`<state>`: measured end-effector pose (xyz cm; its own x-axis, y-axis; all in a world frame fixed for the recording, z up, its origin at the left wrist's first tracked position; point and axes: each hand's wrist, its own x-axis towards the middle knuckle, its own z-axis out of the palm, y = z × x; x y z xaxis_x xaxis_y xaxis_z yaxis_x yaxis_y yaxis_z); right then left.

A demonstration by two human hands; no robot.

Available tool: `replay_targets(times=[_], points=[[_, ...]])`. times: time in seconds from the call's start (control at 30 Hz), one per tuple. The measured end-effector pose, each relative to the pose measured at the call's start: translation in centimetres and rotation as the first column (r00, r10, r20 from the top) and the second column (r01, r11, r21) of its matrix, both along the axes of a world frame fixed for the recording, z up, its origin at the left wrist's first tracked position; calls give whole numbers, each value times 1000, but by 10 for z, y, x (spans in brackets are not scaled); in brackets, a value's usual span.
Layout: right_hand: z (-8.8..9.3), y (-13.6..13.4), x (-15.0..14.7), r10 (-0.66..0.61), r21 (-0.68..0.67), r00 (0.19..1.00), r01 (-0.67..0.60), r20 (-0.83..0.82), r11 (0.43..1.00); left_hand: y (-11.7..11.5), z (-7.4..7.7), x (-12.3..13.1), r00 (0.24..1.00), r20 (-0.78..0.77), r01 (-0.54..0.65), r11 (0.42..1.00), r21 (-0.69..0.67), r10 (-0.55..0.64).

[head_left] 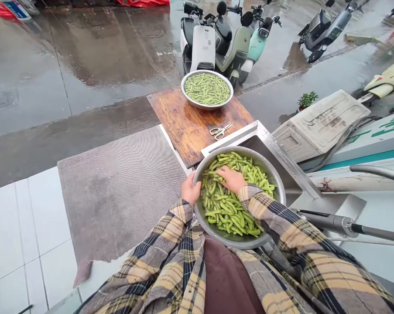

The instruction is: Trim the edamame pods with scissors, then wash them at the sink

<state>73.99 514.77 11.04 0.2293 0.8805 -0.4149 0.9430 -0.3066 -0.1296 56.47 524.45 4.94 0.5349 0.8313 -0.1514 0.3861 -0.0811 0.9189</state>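
Note:
A large metal basin (279, 185) filled with green edamame pods (232, 213) and water is in front of my body, partly over the sink's edge. My left hand (190, 190) is closed on its left rim, thumb on the inner side. Inside the basin, my right hand (232, 179) reaches in among the pods, fingers bent around some of them and fingertips hidden. A second metal basin (207, 106), also full of pods in water, stands on the brown wooden board (173, 117) beyond. Scissors (220, 131) lie on that board, between the two basins.
Under and behind the near basin is a metal sink (291, 174), with a grey pipe (334, 223) on the right. A grey mat (121, 196) covers white tiles at left. Several scooters (203, 43) are parked on the wet pavement, and a white box (321, 122) stands at right.

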Motion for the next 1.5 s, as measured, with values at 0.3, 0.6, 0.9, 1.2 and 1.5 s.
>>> replay_targets(times=[0.3, 0.6, 0.9, 1.2, 1.5], points=[[5, -59, -65, 282, 41, 959, -280, -36, 959, -2, 3, 1, 999, 3, -31, 999, -35, 32], [16, -21, -7, 72, 7, 997, -72, 24, 997, -2, 7, 3, 1000, 21, -5, 1000, -27, 5], [2, -62, -63, 267, 38, 964, -267, -10, 963, -4, 1, 1, 999, 9, -38, 999, -24, 39], [17, -35, -8, 148, 39, 987, -150, 55, 988, -7, 13, 2, 1000, 18, -25, 1000, -1, 25], [-3, -75, -53, 430, -24, 901, -429, 51, 903, -10, 3, -1, 997, 54, -59, 998, -37, 61]])
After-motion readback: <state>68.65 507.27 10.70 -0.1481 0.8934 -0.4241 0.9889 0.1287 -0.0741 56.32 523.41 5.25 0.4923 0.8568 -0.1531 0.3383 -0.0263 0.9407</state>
